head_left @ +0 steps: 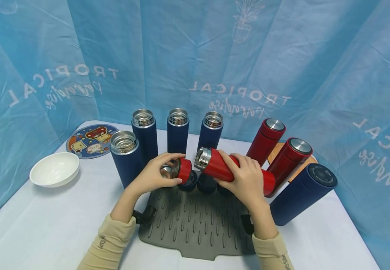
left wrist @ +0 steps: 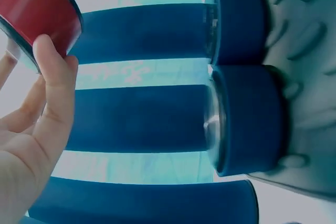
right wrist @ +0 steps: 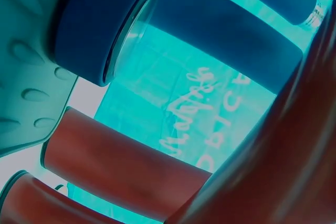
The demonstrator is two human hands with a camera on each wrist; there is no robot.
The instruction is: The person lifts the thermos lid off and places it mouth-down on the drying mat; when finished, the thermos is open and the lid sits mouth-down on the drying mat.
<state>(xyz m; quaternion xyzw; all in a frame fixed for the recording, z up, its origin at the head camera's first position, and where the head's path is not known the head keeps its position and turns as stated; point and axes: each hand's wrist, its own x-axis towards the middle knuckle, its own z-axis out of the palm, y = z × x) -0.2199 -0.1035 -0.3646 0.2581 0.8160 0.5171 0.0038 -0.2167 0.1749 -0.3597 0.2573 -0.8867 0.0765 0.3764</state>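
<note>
My left hand [head_left: 154, 173] pinches a red thermos lid [head_left: 184, 170] between thumb and fingers, its silver inner side turned left. In the left wrist view the red lid [left wrist: 42, 11] is at the upper left, in the fingertips. My right hand [head_left: 245, 180] grips a red thermos bottle [head_left: 217, 167] lying tilted in the air, its bare steel mouth [head_left: 202, 159] facing the lid. A small gap separates lid and mouth. The bottle's red body [right wrist: 294, 156] fills the right wrist view's lower right. Below the hands, several dark blue lids [head_left: 207, 183] sit on a grey ridged mat [head_left: 198, 225].
Several lidless blue thermoses [head_left: 178, 133] stand behind and left of the hands. Two capped red thermoses [head_left: 291, 161] and a capped blue one [head_left: 303, 193] stand right, near a wooden board [head_left: 276, 151]. A white bowl [head_left: 55, 169] and a round patterned mat [head_left: 91, 140] lie left.
</note>
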